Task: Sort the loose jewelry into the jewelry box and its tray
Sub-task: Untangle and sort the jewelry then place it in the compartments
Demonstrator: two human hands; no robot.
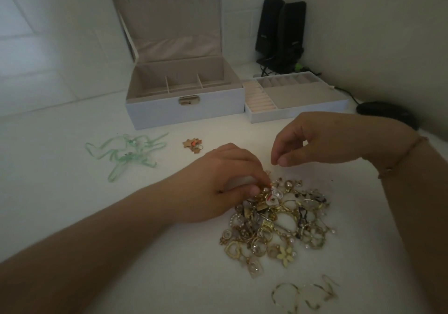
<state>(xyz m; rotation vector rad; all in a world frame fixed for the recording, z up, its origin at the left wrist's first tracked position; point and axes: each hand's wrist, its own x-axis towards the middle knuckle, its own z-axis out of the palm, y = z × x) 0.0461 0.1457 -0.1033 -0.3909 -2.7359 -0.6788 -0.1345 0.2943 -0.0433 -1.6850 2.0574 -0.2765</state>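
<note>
A gold tangled pile [276,224] is lying before one open box [184,95] and one tray [295,95]; left hand [218,187] is pinching a piece, right hand [322,141] is hovering, fingertips pinched together, contents unclear.

My only cam is head-worn, looking fwd and down, close over the table [72,216]; wall at back.

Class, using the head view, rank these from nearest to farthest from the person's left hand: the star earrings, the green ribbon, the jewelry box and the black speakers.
1. Star earrings: just beyond the left hand, slightly left.
2. Green ribbon: farther left on the table.
3. Jewelry box: behind, lid open.
4. Black speakers: far back right, by the wall.
</note>
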